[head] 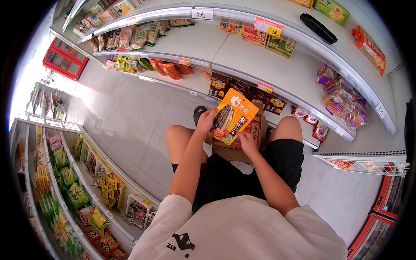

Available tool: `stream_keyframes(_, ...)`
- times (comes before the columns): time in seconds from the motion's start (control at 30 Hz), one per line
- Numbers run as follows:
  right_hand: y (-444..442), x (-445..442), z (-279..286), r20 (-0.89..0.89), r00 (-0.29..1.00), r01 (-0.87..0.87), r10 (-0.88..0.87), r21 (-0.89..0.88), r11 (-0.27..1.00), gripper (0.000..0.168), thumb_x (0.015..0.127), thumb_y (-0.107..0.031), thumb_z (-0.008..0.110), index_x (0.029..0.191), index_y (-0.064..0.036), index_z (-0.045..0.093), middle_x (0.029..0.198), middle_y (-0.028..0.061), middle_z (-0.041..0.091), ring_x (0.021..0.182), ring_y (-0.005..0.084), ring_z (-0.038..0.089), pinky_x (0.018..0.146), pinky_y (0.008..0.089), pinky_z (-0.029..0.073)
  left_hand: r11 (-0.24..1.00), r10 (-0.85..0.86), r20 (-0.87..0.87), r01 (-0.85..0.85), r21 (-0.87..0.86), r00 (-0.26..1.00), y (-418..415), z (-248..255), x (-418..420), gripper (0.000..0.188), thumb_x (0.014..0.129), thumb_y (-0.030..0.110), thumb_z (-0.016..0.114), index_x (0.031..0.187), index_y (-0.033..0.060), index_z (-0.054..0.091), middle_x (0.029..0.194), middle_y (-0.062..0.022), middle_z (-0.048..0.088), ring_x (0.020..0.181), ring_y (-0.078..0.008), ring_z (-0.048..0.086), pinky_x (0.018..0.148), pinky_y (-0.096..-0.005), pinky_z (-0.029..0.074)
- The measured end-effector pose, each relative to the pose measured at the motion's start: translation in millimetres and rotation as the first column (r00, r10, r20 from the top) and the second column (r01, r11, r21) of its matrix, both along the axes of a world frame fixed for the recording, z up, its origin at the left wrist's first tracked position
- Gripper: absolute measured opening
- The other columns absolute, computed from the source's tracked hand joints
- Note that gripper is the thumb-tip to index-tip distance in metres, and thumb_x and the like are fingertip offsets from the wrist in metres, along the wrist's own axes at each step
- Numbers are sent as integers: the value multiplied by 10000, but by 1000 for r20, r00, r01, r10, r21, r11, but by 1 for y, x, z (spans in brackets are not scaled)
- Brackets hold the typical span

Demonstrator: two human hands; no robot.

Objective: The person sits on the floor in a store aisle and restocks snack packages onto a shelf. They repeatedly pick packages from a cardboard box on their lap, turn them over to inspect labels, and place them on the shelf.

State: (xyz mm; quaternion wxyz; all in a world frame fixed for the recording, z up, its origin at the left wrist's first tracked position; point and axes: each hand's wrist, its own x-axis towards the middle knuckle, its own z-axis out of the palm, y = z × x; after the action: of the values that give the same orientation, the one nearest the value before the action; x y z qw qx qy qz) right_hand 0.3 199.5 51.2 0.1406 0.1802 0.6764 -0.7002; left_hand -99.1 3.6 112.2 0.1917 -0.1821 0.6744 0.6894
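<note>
An orange and yellow pouch of sunflower seeds, tilted with its printed face up, is held between my two hands. My left hand pinches its left edge, and my right hand grips the lower right corner. Below the pouch, between my knees, stands a cardboard box, partly covered by the pouch. Inside the box a red printed pack shows. Just behind the box, dark brown snack bags line the bottom shelf.
White tiered shelves curve across the front, with orange bags to the left and packaged bread to the right. A black cylindrical object lies on an upper shelf. Another snack rack stands at the left over grey floor tiles.
</note>
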Motion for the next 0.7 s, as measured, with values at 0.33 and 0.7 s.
stream_keyframes(0.33,0,1,-1,51,998,-28,30,-52,998,357,983,-274,561,1001,58,691,861,102,705,767,185,663,721,312,508,998,-63,-101,59,-37,993,1,-3,2,318,1006,303,623,947,8,723,895,27,641,830,-49,550,765,-229,436)
stream_keyframes(0.7,-2,5,13,62,980,-194,191,40,980,340,999,-258,546,983,56,677,823,113,699,684,170,652,651,298,497,993,-73,-163,56,-108,984,1,10,5,343,976,292,669,809,-8,685,763,20,578,752,-57,511,707,-240,417)
